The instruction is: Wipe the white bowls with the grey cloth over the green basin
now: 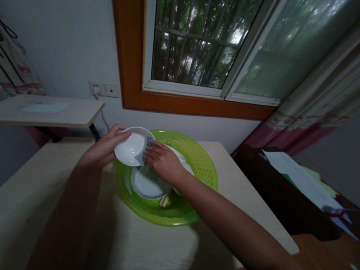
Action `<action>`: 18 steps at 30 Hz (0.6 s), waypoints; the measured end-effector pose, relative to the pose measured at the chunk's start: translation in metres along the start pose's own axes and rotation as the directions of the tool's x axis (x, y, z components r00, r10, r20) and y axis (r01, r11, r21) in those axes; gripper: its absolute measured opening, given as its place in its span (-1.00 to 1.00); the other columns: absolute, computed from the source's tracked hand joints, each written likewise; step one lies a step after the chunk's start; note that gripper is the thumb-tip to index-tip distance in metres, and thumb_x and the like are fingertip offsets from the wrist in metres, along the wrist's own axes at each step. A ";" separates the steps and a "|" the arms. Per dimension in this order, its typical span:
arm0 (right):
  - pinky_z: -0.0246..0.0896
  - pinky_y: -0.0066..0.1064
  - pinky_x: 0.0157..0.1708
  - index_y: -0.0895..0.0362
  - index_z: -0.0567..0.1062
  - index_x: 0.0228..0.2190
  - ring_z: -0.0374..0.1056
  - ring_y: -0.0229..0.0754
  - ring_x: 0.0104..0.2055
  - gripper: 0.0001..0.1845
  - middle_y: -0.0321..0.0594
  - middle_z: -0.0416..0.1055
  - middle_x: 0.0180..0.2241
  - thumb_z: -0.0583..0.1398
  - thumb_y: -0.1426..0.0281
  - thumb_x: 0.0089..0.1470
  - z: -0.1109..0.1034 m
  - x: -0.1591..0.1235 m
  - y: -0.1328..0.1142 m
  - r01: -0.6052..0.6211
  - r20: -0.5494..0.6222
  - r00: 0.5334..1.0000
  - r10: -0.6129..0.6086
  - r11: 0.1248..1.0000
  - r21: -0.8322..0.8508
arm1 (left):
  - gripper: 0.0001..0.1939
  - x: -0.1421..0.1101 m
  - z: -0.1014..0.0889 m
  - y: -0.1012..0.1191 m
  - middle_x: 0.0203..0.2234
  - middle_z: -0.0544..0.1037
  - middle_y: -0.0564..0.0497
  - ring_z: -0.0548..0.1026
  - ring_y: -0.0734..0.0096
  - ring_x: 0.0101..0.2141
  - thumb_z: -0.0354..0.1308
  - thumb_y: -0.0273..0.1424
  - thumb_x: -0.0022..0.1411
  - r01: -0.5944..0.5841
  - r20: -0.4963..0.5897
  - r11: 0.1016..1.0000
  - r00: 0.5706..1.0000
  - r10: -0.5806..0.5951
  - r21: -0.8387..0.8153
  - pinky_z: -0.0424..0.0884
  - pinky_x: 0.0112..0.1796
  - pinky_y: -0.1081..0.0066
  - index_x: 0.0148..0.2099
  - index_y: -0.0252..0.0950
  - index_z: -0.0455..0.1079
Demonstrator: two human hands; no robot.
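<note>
My left hand [109, 145] grips a white bowl [129, 146] by its left side, thumb over the rim, tilted so that its inside faces me. Against the bowl's right side, my right hand [164, 161] presses a grey cloth [142, 153], its fingers lying over it. Below both hands is a green plastic basin [200, 167] with a patterned wall. Inside it lie a white plate [148, 185], more white dishes [188, 168] partly hidden by my right hand and forearm, and some chopsticks [164, 200] whose ends poke out beside the plate.
The basin stands on a pale wooden table [141, 243]. A raised shelf [81, 111] with a paper on it is at the left. Behind are wall sockets [103, 90] and a window [200, 37]. Papers [305, 179] lie on a dark piece of furniture at the right.
</note>
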State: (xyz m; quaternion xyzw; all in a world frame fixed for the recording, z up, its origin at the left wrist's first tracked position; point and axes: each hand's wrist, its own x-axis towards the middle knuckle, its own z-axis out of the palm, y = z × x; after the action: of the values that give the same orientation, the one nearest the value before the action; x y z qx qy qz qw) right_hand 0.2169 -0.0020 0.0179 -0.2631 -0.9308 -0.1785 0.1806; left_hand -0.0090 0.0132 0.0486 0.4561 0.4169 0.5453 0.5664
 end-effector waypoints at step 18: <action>0.27 -0.09 0.32 0.27 0.61 0.00 0.55 -0.03 0.09 -0.75 0.04 0.62 0.05 0.18 0.51 0.37 0.004 0.000 -0.002 -0.009 -0.042 0.999 0.006 0.998 -0.068 | -0.59 0.011 0.025 -0.013 -0.29 0.58 -0.01 0.55 0.33 -0.31 0.44 -0.25 0.14 -0.139 -0.099 0.972 0.988 0.122 -0.189 0.44 -0.32 0.42 -0.03 -0.26 0.43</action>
State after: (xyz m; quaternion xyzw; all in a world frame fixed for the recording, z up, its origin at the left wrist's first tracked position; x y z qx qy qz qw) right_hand 0.2145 -0.0019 0.0143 -0.2687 -0.9193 -0.2147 0.1914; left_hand 0.0187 0.0226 0.0424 0.4005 0.3546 0.6390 0.5528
